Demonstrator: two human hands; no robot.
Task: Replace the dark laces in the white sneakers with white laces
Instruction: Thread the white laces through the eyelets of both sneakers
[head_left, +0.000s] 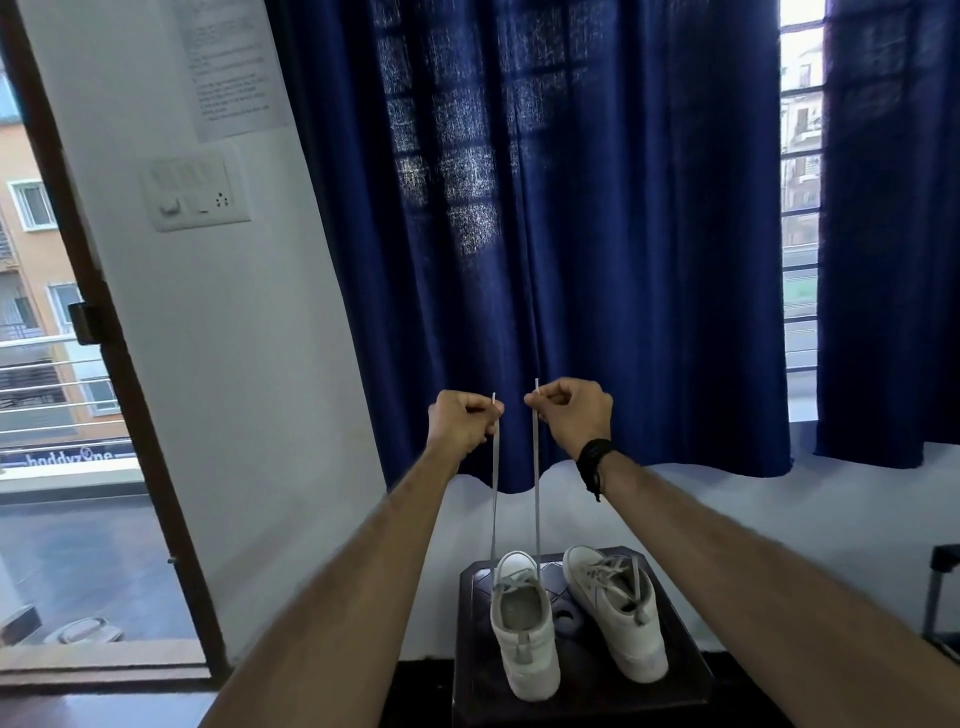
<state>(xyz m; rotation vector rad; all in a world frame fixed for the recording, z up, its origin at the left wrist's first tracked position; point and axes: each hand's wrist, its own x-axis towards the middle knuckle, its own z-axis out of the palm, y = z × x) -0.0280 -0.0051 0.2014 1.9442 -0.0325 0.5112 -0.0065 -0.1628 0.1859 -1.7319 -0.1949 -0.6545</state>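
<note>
Two white sneakers stood side by side on a small dark desk, heels toward its near edge. The left sneaker (524, 631) sat toward the left edge, the right sneaker (615, 613) toward the right edge, angled slightly. One pale lace (536, 493) ran up out of the left sneaker's front eyelets as two taut strands. The right sneaker already carried a pale lace, one loose end trailing back over its opening. No dark lace showed anywhere, though the low light made shades hard to judge.

Above, two hands were raised, close together but not touching. The left hand (460, 421) pinched one lace tip, the right hand (571, 413) pinched the other, each clamped on its end.

The step looked like evening the two ends after the first threading on the left sneaker. Next would likely call for matching the tips level, then crossing each strand down into the next eyelets.

Count: two sneakers, two laces, two hands, one desk (582, 691).
</note>
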